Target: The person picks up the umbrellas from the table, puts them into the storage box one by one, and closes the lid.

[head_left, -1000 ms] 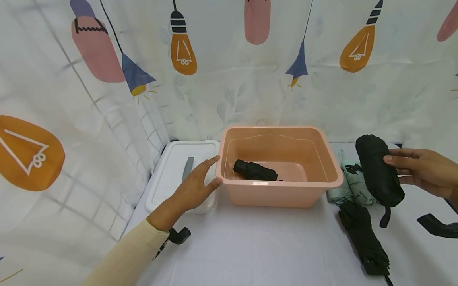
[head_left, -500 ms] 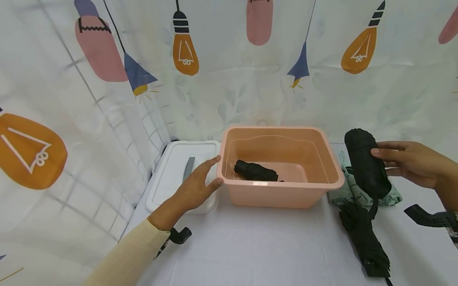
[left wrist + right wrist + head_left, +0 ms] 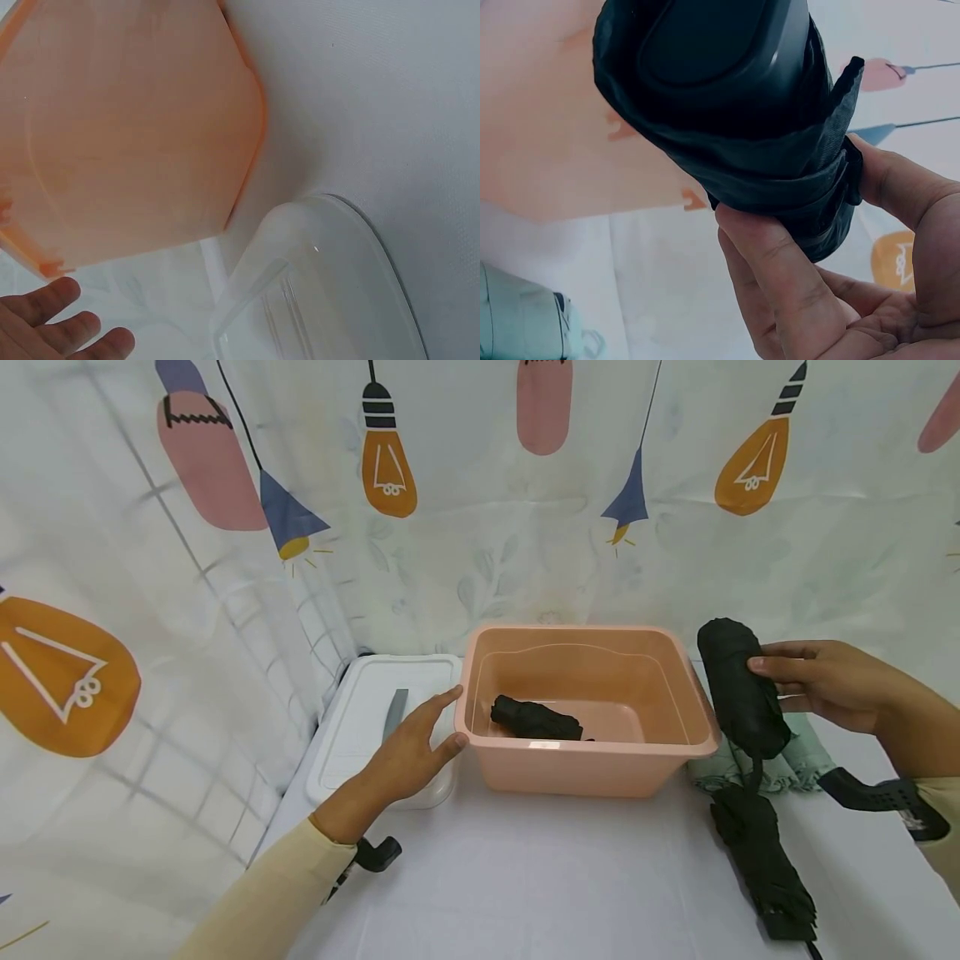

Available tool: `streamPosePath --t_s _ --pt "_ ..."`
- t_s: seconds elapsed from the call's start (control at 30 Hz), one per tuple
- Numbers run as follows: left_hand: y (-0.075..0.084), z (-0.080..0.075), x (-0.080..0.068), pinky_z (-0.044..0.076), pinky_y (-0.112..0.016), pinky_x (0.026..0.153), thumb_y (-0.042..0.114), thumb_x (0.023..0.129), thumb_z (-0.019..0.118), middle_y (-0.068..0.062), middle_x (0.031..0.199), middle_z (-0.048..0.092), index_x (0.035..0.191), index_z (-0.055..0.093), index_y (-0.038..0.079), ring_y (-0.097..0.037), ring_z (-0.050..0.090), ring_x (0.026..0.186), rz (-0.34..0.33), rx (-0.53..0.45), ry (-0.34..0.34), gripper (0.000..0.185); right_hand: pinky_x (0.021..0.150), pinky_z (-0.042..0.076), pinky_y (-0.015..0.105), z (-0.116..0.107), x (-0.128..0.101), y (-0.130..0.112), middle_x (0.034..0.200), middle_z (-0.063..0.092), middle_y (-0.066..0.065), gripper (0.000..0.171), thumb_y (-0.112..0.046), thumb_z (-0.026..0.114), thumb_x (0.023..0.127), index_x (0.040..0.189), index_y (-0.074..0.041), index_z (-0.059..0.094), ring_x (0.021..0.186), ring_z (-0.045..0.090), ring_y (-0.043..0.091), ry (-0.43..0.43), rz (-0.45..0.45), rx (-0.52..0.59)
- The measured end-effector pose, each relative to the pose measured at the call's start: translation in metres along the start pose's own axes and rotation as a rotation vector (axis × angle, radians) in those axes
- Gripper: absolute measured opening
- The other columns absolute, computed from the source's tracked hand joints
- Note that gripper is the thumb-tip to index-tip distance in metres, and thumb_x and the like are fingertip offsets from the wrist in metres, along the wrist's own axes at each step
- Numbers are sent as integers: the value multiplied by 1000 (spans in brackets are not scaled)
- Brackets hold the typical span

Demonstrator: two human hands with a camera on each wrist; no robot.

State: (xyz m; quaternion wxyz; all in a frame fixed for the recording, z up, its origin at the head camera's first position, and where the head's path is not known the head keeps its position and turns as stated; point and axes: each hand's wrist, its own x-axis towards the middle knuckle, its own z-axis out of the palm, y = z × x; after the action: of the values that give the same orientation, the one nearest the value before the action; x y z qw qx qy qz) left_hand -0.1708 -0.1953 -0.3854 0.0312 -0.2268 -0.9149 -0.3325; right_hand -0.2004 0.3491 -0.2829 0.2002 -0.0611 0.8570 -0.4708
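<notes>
Beside pink tub [image 3: 697, 745], R hand [image 3: 825, 693] gripping black folded umbrella [image 3: 738, 697], L hand [image 3: 408, 752] fingers spread, no legible text

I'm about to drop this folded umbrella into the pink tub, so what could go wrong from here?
1. The black umbrella in your right hand has a loose strap hanging down; it might snag on the pink tub rim.
2. It hangs above the green umbrella and another black umbrella; a slipped grip could knock them.
3. Your left hand only rests beside the tub near the white lid, so the tub could slide.
</notes>
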Motion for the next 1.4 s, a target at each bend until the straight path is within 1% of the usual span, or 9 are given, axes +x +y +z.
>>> streamPosePath --t_s 0.2,0.57,0.77,0.97,1.1,1.17,1.2,1.27,1.4 --pt "0 0 1 28 -60 117 72 98 44 -2 166 28 164 23 35 -31 26 152 2 7 -5 78 92 56 30 4 7 -9 161 8 40 81 -31 46 112 157 13 -4 143 20 59 -11 2 -7" --pt "0 1 1 27 -60 117 70 99 45 -2 166 28 164 23 35 -31 26 152 -5 5 -6 77 98 53 41 14 19 -22 161 17 36 84 -36 51 110 159 11 1 143 32 52 7 7 22" --pt "1 1 1 27 -60 117 71 99 45 -3 166 28 164 23 35 -32 26 151 -7 9 -7 78 96 55 41 20 23 -24 159 24 35 85 -38 54 108 160 10 6 135 48 42 31 16 22" --pt "1 1 1 27 -60 117 73 98 43 -2 166 28 164 23 35 -32 26 151 2 3 -2 79 95 56 41 25 26 -24 156 31 34 87 -42 57 106 159 9 11 132 53 38 69 15 24" --pt "0 2 1 29 -60 116 74 98 41 -2 166 29 164 23 34 -32 28 150 12 10 5 80 89 58 33 27 27 -23 140 58 14 78 -42 59 105 157 6 27 113 67 16 146 -13 52" --pt "0 2 1 29 -60 116 74 98 41 -2 166 29 164 23 34 -32 29 150 13 10 7 80 87 58 31 28 26 -22 127 65 0 73 -42 60 104 155 4 33 103 69 8 181 -22 60" --pt "0 2 1 29 -60 116 73 98 42 -2 166 29 164 23 34 -32 29 150 12 11 7 79 87 58 31 28 26 -22 125 67 -2 73 -43 60 103 154 3 35 101 69 6 188 -26 49" --pt "0 2 1 29 -61 116 73 98 42 -2 166 29 164 23 34 -32 29 150 7 12 8 79 87 58 33 29 25 -21 128 67 1 73 -44 61 103 154 3 36 101 69 6 188 -25 15" --pt "-1 2 1 29 -61 116 73 98 42 -2 166 29 164 23 34 -31 28 150 6 10 10 79 90 58 36 30 21 -17 142 57 18 72 -44 58 105 154 4 35 102 68 7 179 -11 -39"
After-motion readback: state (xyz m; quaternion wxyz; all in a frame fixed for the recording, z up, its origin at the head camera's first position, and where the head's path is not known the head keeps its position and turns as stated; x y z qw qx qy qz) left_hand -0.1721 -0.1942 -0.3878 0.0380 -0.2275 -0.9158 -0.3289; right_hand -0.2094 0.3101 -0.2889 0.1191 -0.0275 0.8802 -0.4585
